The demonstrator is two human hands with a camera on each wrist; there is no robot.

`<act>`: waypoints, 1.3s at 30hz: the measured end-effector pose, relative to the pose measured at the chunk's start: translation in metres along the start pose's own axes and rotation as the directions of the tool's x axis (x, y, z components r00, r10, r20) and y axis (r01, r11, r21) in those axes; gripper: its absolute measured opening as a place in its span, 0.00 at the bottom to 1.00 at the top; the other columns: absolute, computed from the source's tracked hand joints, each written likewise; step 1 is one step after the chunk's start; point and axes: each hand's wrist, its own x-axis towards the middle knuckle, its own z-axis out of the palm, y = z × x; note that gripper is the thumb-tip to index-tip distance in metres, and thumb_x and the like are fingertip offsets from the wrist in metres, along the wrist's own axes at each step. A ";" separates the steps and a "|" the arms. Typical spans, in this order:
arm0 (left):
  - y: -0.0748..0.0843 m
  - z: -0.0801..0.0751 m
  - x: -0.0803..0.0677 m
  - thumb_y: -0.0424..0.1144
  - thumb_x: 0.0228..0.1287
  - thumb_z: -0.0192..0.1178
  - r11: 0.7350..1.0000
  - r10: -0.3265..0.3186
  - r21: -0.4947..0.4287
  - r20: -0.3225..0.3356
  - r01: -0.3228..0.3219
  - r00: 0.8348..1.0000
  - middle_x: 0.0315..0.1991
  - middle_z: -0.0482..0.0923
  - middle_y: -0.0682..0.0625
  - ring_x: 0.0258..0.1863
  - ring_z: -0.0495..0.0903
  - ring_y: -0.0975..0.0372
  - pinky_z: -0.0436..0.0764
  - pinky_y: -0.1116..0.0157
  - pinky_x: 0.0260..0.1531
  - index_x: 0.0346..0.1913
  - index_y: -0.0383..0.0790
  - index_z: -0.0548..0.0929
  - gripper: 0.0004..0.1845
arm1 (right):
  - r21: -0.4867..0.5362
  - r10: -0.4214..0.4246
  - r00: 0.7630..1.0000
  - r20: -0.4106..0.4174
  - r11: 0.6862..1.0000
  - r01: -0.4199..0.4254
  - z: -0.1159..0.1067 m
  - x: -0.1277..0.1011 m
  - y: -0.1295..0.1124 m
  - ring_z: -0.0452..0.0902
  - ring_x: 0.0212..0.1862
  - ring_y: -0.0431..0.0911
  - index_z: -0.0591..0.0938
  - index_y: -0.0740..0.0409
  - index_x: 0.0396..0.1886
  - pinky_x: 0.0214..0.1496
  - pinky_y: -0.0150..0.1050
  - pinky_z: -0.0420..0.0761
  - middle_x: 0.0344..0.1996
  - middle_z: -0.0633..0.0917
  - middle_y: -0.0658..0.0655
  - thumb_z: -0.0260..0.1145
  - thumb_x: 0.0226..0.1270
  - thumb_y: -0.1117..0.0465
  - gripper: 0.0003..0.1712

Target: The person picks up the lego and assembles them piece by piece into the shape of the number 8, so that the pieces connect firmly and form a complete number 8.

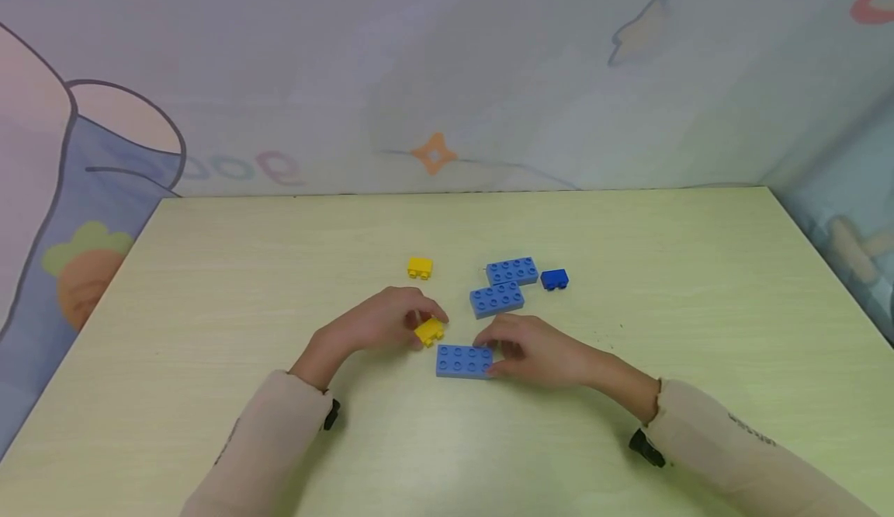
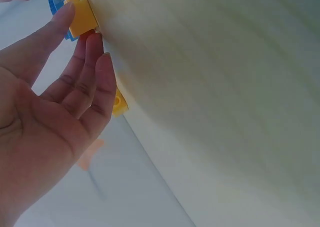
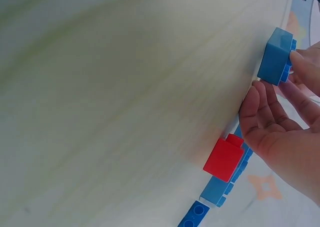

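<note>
My left hand (image 1: 387,319) pinches a yellow brick (image 1: 429,332) and my right hand (image 1: 538,352) grips a long blue brick (image 1: 464,360) near the middle of a desk (image 1: 209,284)

The desk is pale wood-grain; a cartoon-printed backdrop (image 1: 391,74) runs along its far edge. Beyond my left hand, toward that edge, sits a second yellow brick (image 1: 420,268). Beyond my right hand lie two more long blue ones: a nearer blue block (image 1: 497,300) and a farther blue block (image 1: 512,271), close together, studs up. Just beside the farther one, toward the right edge, is a small dark blue brick (image 1: 555,279). A red brick (image 3: 224,161) shows in my right wrist's view, partly blocking the blue pair.

My left thumb and fingers close around the yellow brick, tilted, just beyond the long blue brick. My right thumb and fingers curl about that brick's right-hand end; its studs face up. Whether it is lifted, I cannot tell.
</note>
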 end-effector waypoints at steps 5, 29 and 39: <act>0.003 0.000 0.000 0.28 0.50 0.67 1.000 -0.021 0.023 -0.006 0.021 1.000 0.36 0.75 0.53 0.35 0.72 0.59 0.73 0.67 0.38 0.45 0.41 0.81 0.17 | 0.001 -0.006 1.000 -0.001 1.000 0.006 0.000 0.000 0.001 0.68 0.32 0.42 0.79 0.59 0.48 0.34 0.31 0.70 0.34 0.76 0.47 0.67 0.57 0.62 0.18; -0.003 0.001 -0.021 0.33 0.53 0.66 0.975 0.008 -0.216 -0.173 -0.046 0.985 0.40 0.77 0.51 0.42 0.74 0.58 0.77 0.65 0.42 0.49 0.35 0.77 0.19 | -0.001 -0.004 1.000 -0.024 1.000 0.004 -0.007 0.000 0.006 0.69 0.34 0.44 0.79 0.61 0.47 0.35 0.32 0.71 0.37 0.78 0.49 0.66 0.58 0.64 0.16; 0.013 0.013 -0.024 0.34 0.55 0.65 0.973 -0.012 -0.229 -0.158 -0.025 0.987 0.42 0.77 0.50 0.43 0.76 0.57 0.75 0.61 0.46 0.47 0.35 0.76 0.17 | 0.005 -0.009 1.000 -0.017 1.000 0.009 -0.007 0.001 0.006 0.69 0.34 0.44 0.79 0.62 0.47 0.35 0.32 0.72 0.37 0.78 0.50 0.66 0.58 0.64 0.16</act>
